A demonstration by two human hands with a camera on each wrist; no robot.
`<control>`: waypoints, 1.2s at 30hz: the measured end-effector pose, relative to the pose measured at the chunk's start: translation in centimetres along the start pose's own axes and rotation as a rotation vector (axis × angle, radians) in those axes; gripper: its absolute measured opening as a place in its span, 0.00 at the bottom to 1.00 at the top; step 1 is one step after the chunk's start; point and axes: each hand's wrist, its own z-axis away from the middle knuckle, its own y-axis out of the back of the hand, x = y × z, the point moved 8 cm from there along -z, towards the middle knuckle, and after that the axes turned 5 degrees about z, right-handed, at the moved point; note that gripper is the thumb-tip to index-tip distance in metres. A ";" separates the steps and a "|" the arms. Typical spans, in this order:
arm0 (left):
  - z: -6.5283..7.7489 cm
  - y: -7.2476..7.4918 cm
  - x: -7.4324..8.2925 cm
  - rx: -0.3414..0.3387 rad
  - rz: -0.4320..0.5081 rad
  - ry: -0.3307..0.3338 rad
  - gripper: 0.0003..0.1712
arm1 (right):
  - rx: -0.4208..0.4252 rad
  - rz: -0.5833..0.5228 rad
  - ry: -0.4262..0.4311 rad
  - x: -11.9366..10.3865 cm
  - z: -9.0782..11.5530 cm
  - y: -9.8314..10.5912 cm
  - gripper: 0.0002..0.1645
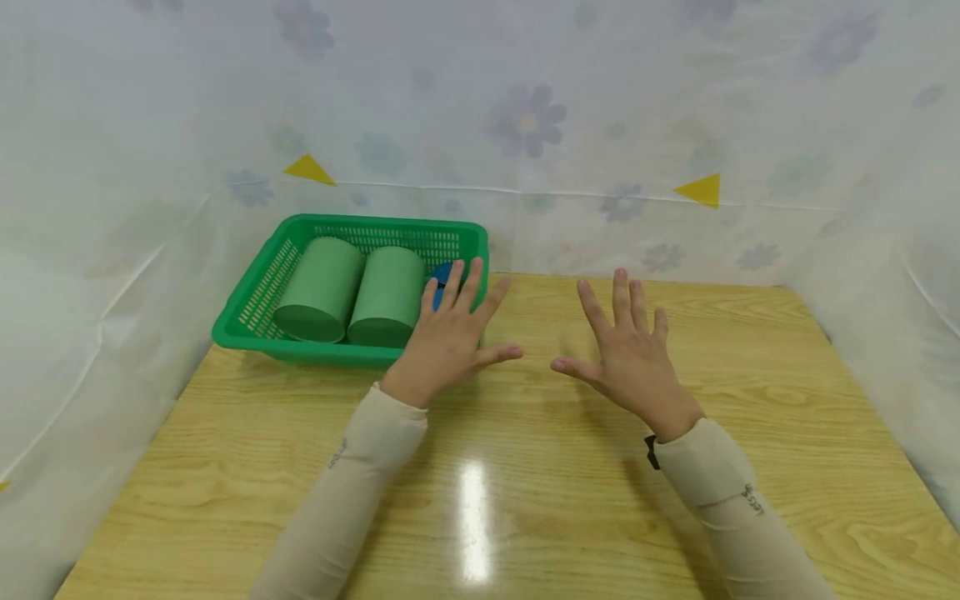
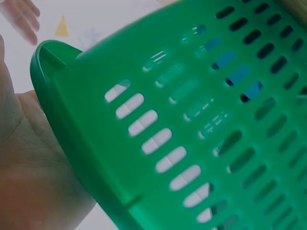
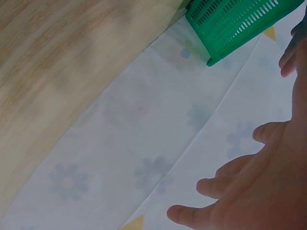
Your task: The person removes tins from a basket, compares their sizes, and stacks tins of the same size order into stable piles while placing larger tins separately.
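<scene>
2 green cylinders (image 1: 387, 287) in basket (image 1: 258, 342), left of left fingers (image 1: 470, 286)

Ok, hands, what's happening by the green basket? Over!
Left hand: fingers spread, near basket. Right hand: fingers spread, empty. Two green cylinders lying in basket. Left hand partly hides blue thing from head camera.

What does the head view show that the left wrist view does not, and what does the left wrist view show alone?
Only the head view shows both pale sleeves and, from above, the two green cylinders lying side by side.

Only the left wrist view shows the slotted outer wall up close, and the palm of the left grip.

Both show the green basket, something blue inside it, part of the right grip at least, and a yellow triangle.
</scene>
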 end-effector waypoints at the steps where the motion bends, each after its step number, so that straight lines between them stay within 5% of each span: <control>1: 0.1 0.0 -0.1 0.000 0.005 0.002 0.54 | 0.002 0.002 0.004 -0.1 -0.1 0.0 0.67; 36: 3.6 1.9 -4.9 0.034 0.042 0.074 0.55 | -0.039 -0.011 0.072 -5.1 -3.3 -0.3 0.67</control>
